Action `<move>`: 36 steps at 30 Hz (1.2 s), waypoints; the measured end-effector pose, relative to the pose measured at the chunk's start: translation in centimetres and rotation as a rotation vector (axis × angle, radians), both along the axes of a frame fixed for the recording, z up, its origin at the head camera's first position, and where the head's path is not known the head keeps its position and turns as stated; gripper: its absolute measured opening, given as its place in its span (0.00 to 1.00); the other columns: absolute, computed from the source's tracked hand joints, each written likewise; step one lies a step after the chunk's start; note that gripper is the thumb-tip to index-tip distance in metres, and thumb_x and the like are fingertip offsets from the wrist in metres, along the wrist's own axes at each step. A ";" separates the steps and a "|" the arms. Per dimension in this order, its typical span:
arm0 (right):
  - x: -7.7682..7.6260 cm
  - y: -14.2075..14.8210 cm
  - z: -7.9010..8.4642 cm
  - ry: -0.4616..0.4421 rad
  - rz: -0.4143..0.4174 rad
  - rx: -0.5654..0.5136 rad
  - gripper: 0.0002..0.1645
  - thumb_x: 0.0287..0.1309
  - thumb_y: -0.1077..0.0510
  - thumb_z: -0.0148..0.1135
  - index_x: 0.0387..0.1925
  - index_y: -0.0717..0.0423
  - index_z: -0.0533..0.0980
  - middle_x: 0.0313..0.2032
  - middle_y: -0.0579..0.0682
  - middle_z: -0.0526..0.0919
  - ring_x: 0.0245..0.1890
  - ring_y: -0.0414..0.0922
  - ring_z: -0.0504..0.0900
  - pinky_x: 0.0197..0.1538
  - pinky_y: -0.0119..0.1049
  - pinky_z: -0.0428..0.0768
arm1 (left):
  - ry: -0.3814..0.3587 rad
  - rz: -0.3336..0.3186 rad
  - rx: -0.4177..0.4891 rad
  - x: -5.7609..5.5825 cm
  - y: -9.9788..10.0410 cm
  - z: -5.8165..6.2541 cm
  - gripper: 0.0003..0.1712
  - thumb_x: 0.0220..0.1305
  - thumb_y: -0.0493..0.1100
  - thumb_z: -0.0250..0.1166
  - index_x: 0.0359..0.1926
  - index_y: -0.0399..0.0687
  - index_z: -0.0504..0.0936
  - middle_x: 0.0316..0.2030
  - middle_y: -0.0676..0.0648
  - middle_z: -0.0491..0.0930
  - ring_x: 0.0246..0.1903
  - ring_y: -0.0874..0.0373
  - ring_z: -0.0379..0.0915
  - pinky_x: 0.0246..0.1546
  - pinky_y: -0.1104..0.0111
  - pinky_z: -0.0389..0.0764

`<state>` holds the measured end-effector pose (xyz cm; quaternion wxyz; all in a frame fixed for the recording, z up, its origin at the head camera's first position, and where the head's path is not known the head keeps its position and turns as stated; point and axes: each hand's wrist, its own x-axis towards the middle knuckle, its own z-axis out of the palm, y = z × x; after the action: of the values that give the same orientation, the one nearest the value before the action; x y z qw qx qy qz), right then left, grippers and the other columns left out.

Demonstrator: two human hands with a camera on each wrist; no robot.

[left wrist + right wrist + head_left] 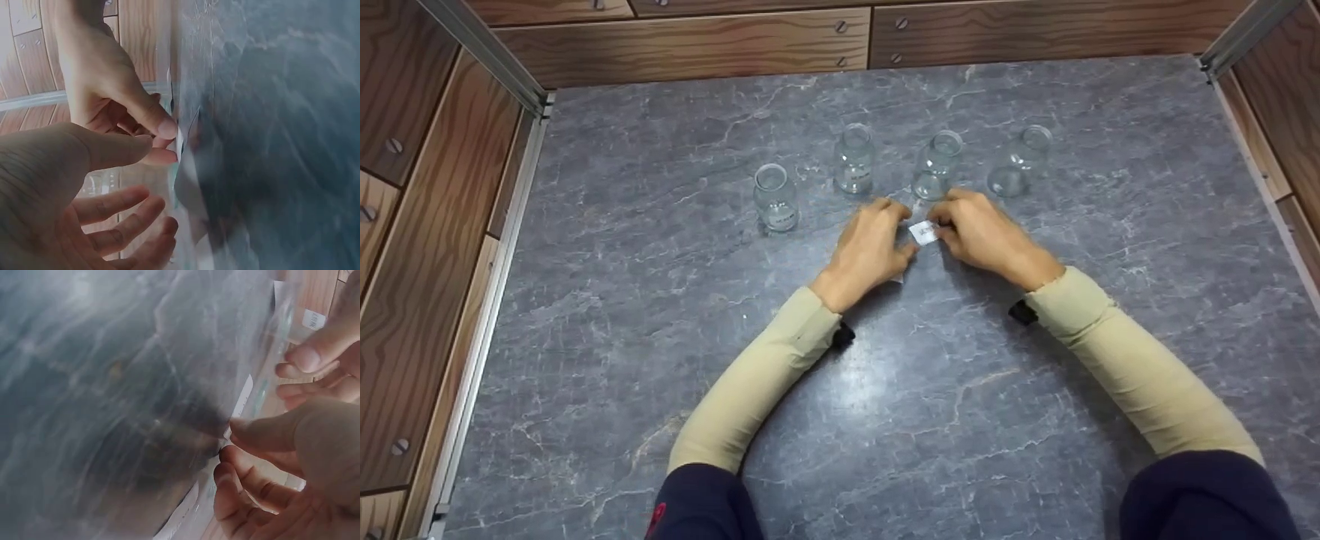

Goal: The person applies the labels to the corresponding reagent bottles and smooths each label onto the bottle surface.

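Note:
My right hand (pixel 986 236) pinches a small white label (pixel 924 232) with dark print between thumb and forefinger, low over the table. Facing it, my left hand (pixel 870 247) has its thumb and fingers apart around the label's other side, holding nothing; its loosely bent fingers (pixel 126 225) show in the left wrist view. Just beyond the right fingertips stands a clear glass jar (pixel 936 171). Another white slip (pixel 898 278) peeks out from beneath the left hand, mostly hidden.
Two glass jars with printed labels near their bases, one farthest left (pixel 775 199) and one beside it (pixel 854 161), stand beyond the left hand. A further jar (pixel 1024 161) is at the right. Wood-patterned panels (pixel 697 45) border the grey marbled table (pixel 622 315).

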<state>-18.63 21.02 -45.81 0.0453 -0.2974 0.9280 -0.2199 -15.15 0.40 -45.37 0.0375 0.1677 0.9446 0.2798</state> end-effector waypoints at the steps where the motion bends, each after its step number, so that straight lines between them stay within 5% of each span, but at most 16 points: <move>1: 0.0 0.1 0.0 -0.006 -0.011 -0.006 0.13 0.60 0.72 0.67 0.47 0.67 0.86 0.40 0.61 0.85 0.41 0.57 0.83 0.47 0.53 0.86 | -0.011 -0.001 -0.011 -0.1 0.2 -0.1 0.27 0.65 0.46 0.76 0.63 0.42 0.84 0.59 0.43 0.83 0.58 0.44 0.82 0.62 0.58 0.84; 9: 0.6 0.3 0.1 -0.133 -0.118 -0.061 0.09 0.60 0.66 0.71 0.43 0.63 0.85 0.38 0.62 0.84 0.40 0.57 0.82 0.46 0.52 0.81 | -0.049 0.018 -0.128 -0.9 1.2 -0.8 0.25 0.67 0.49 0.76 0.62 0.49 0.86 0.58 0.46 0.83 0.57 0.46 0.79 0.62 0.57 0.80; 15: 0.5 0.8 0.1 -0.214 -0.184 -0.091 0.09 0.61 0.65 0.73 0.43 0.63 0.85 0.39 0.62 0.83 0.42 0.57 0.81 0.47 0.47 0.78 | -0.054 0.018 -0.128 -1.2 1.3 -1.0 0.21 0.67 0.49 0.75 0.59 0.52 0.89 0.56 0.47 0.83 0.56 0.47 0.78 0.61 0.57 0.80; 36: 0.4 1.0 -0.1 -0.215 -0.177 -0.107 0.09 0.60 0.65 0.75 0.43 0.62 0.87 0.37 0.60 0.83 0.40 0.55 0.79 0.45 0.42 0.74 | -0.044 0.043 -0.102 -1.2 1.6 -1.5 0.15 0.67 0.47 0.75 0.54 0.56 0.91 0.52 0.50 0.86 0.55 0.49 0.80 0.62 0.58 0.79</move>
<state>-18.24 21.98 -45.88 0.1092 -0.1912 0.9273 -0.3026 -16.30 2.02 -46.85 0.0607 0.1388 0.9600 0.2355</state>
